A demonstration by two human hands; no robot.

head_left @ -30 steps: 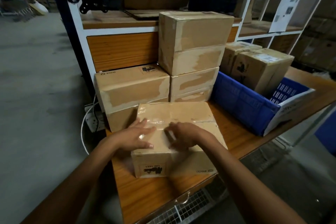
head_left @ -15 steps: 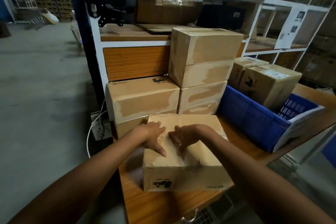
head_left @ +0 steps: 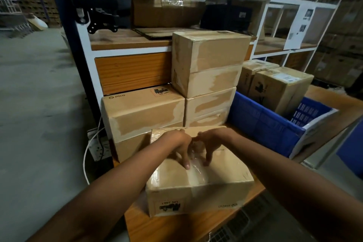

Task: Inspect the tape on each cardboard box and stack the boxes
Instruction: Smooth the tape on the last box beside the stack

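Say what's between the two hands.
Head view: shiny tape on the box top lies between left hand and right hand.

Only the arms are showing: left forearm (head_left: 117,182) and right forearm (head_left: 275,167) are both running bare all the way to the frame edge. Left hand (head_left: 179,147) and right hand (head_left: 213,144) are going bare as well. One short fingernail (head_left: 187,166) is showing on a left fingertip. Wide-angle lens is stretching both forearms thick toward the bottom corners. Anything worn higher up is sitting out of frame.
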